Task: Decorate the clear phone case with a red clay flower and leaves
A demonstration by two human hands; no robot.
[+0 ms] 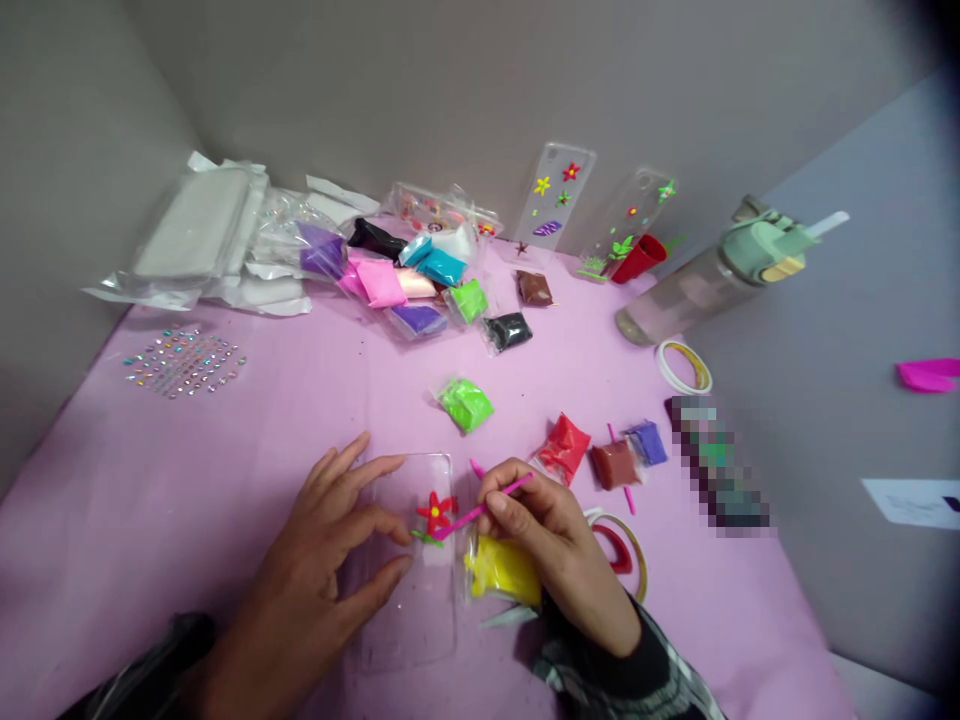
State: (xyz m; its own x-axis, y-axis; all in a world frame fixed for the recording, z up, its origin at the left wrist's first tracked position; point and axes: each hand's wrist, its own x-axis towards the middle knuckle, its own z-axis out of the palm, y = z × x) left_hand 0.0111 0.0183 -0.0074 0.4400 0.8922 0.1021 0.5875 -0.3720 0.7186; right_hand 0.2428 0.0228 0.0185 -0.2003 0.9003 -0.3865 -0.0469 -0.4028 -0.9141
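A clear phone case [412,625] lies flat on the table, bearing a red clay flower [436,512] with a yellow centre. Just under the flower is a small strip of green clay [426,538]. In my right hand [544,535], a thin pink modelling tool [480,510] is pinched between thumb and fingers, its tip at the green clay. My left hand [330,550] has its fingers apart over the left side of the case, the index fingertip at its top edge and the thumb near the green strip. A yellow clay packet [504,570] sits partly beneath my right hand.
Clay packets lie around: light green [466,404], red [564,446], brown [615,465]. Rhinestones [186,362] are at left. Behind stand decorated clear cases [556,205] and a red cup [640,258]. A bottle [697,280] and tape roll [683,367] are at right.
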